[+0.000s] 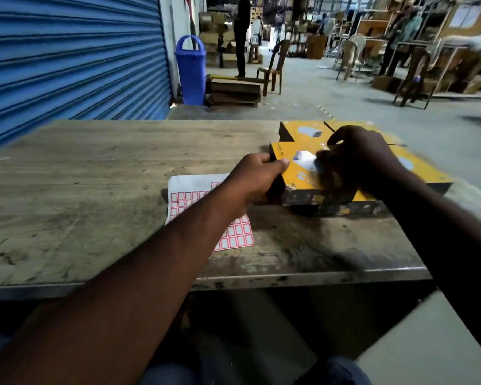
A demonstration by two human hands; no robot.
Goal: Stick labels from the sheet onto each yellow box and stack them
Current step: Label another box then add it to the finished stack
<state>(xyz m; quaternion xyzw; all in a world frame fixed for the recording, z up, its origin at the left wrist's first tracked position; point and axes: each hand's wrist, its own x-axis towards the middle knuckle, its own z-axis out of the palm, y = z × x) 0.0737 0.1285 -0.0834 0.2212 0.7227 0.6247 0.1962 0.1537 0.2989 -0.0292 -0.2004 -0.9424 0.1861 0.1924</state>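
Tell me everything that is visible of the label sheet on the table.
The label sheet is thin white paper printed with a grid of small red-bordered rectangles; its far strip looks blank. It lies flat on the wooden table, just left of the nearer yellow box. The left forearm crosses over its middle and hides part of it; whether the arm touches it cannot be told.

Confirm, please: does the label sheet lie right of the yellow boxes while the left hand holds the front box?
Not quite: the head view shows the label sheet lying left of the yellow boxes; the left hand does hold the front box.
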